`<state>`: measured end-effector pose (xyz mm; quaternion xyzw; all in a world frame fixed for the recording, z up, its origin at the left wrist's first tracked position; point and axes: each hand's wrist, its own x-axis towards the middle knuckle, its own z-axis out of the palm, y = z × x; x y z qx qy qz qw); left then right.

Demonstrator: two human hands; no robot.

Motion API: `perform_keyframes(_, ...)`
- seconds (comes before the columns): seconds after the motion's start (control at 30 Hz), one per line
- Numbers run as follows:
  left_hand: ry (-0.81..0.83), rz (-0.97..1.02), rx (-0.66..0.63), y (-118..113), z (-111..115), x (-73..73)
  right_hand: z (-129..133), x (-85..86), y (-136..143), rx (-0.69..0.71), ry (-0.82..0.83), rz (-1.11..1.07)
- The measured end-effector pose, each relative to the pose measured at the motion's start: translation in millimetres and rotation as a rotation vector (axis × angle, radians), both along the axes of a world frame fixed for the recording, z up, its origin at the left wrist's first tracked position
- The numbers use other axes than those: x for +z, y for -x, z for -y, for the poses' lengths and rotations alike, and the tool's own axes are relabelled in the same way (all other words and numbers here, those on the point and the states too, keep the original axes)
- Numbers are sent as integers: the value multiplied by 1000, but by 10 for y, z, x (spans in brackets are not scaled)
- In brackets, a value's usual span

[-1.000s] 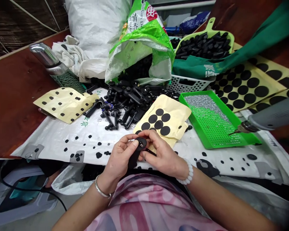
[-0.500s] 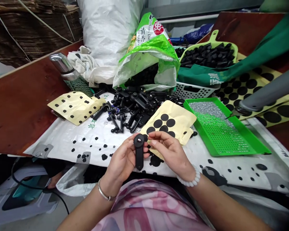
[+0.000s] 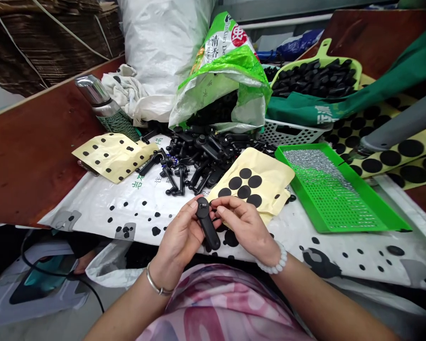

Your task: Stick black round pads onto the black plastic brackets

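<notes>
A black crank handle (image 3: 208, 225) lies across the fingers of my left hand (image 3: 179, 232), which is closed round it. Its round head points up and away, with a small metal piece in the middle. Close against its right side is my right hand (image 3: 246, 225), thumb and fingers drawn together; whatever they pinch is hidden. Beyond my hands rests a yellow backing sheet (image 3: 266, 173) with black round stickers (image 3: 244, 192). A heap of similar black crank handles (image 3: 202, 151) spreads behind it.
At the right sits a green tray (image 3: 319, 208) of small metal pieces. A second dotted sheet (image 3: 117, 154) and a flask (image 3: 101, 102) are at the left. Farther back are an open green bag (image 3: 223, 61) and a yellow-green scoop (image 3: 357, 71) full of black parts.
The crank handle has tilted in my left hand, its lower end swinging right. My right hand has shifted slightly left, its fingers drawn closer together. The whole view has shifted a little.
</notes>
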<state>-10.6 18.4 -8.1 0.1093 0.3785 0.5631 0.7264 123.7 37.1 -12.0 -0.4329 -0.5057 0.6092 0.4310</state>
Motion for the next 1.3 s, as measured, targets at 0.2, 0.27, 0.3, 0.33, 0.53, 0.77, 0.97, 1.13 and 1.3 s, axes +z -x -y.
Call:
perform_keyframes(0.2,3,-32,-18,-24,11,21,-16,3,-12,-17,-16,18)
perform_keyframes(0.27,-25,-71,-27,-38,22,3,-21,31,3,-25,-24,17)
perform_keyframes(0.3,-49,-94,-31,-50,29,-10,-23,50,20,-24,-18,15)
perform_keyframes(0.33,-78,-125,-37,-66,37,-23,-26,71,45,-8,-3,11)
perform_keyframes(0.53,-165,-304,-105,-30,153,38,-99,154,145,148,55,58)
perform_keyframes(0.77,-169,-456,-59,774,543,-3,-150,127,-397,-169,-194,253)
perform_keyframes(0.97,52,-837,-78,1253,940,-437,-132,-17,-434,-62,-683,753)
perform_keyframes(1.13,-115,-1001,-203,1030,730,-230,-207,-59,-119,-4,-920,1282)
perform_keyframes(1.3,-196,-1098,-326,751,261,11,-188,-127,-19,-18,-1005,1441)
